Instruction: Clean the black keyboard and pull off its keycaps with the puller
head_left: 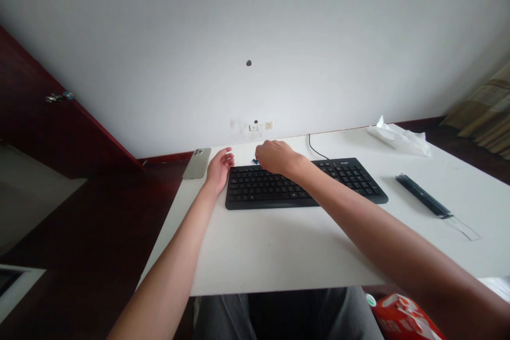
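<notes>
A black keyboard (342, 180) lies across the white table (279, 244), its cable running off the far edge. My left hand (219, 167) rests at the keyboard's left end with its fingers loosely curled and apart, holding nothing. My right hand (277, 158) reaches over the keyboard's far edge, knuckles up and fingers bent down, pinching a small blue and white thing (255, 161) that I cannot make out.
A grey phone (197, 163) lies face down at the table's far left corner. A crumpled white wrapper (400, 138) sits at the far right, a long black strip (423, 195) on the right. A red packet (402, 319) lies below the table edge.
</notes>
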Action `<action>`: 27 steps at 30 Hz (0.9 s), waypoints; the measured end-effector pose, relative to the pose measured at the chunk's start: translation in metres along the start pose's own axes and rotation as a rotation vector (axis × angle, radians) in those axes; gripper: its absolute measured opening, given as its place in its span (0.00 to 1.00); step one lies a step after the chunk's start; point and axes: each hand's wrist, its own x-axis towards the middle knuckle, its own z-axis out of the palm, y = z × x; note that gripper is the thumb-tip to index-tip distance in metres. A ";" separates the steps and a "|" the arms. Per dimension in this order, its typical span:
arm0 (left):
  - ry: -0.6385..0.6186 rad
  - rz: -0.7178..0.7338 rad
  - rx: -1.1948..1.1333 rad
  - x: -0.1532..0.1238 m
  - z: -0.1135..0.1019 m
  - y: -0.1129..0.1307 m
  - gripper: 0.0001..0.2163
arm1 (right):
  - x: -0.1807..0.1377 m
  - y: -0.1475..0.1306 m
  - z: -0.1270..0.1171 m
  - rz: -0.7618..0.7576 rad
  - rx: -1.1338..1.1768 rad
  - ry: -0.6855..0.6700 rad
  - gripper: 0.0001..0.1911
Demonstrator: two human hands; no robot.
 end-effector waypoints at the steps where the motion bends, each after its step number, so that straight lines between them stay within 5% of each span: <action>1: -0.007 -0.001 -0.009 0.000 0.000 0.000 0.12 | 0.002 0.001 0.003 -0.001 -0.014 -0.013 0.18; 10: 0.005 -0.014 0.000 0.000 0.001 0.000 0.13 | -0.008 -0.012 -0.010 -0.464 0.317 -0.506 0.17; 12: 0.010 -0.009 -0.001 0.000 0.001 0.000 0.13 | -0.006 -0.006 -0.010 -0.427 0.315 -0.432 0.17; 17: -0.006 -0.003 -0.005 -0.001 0.000 0.001 0.13 | 0.004 0.006 0.001 -0.089 0.075 -0.009 0.19; 21: -0.016 -0.005 -0.022 -0.002 0.000 0.001 0.13 | 0.009 0.004 0.009 -0.136 0.083 -0.073 0.19; 27: 0.002 -0.016 0.006 -0.002 0.001 0.000 0.14 | 0.002 -0.006 0.002 -0.420 0.298 -0.311 0.20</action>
